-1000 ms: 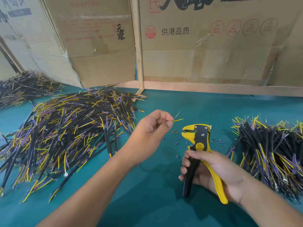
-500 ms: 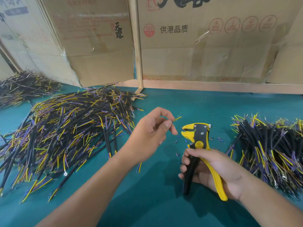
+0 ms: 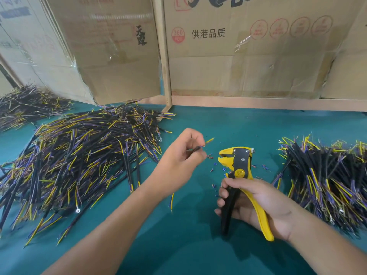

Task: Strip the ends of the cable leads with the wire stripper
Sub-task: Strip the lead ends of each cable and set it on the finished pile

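Where a second ago only a yellow tip poked out of a closed fist, the cable lead (image 3: 195, 149) now shows its black jacket and splayed coloured ends between the pinching fingers of the left hand (image 3: 179, 161), at mid-frame. Its tail hangs below the wrist, over the teal counter (image 3: 190, 245). Just right of it, the wire stripper (image 3: 238, 165) has stayed upright in the right hand (image 3: 256, 201), which grips both handles; its jaws look parted, though the angle makes that uncertain. Likely the lead is being turned to present the next end. Insulation scraps (image 3: 212, 170) dot the counter between the hands, the large pile (image 3: 79, 155) lies left, and another pile (image 3: 327, 175) right.
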Motion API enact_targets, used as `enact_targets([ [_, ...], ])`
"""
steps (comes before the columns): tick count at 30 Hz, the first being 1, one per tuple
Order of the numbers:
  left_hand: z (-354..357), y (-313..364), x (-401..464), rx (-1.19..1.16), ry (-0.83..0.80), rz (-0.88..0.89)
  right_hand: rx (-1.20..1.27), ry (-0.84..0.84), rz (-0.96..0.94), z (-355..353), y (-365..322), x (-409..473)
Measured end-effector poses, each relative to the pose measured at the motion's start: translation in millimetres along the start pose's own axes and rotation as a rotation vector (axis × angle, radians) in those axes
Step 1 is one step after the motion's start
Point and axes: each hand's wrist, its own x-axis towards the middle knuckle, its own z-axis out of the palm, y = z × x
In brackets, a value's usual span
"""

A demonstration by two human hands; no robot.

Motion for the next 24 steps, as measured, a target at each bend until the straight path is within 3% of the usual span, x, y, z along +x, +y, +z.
enact_targets([
  [3, -1, -1, 0, 0.147, 0.032, 0.055, -0.008, -0.020, -0.013, -1, 1, 1],
  [8, 0, -5, 1, 0.175, 0.136, 0.050, 0.003, -0.025, -0.015, 0, 1, 1],
  [24, 3, -2, -1, 0.330, 0.124, 0.135, -0.196, -0.228, -0.124, 2, -7, -16],
])
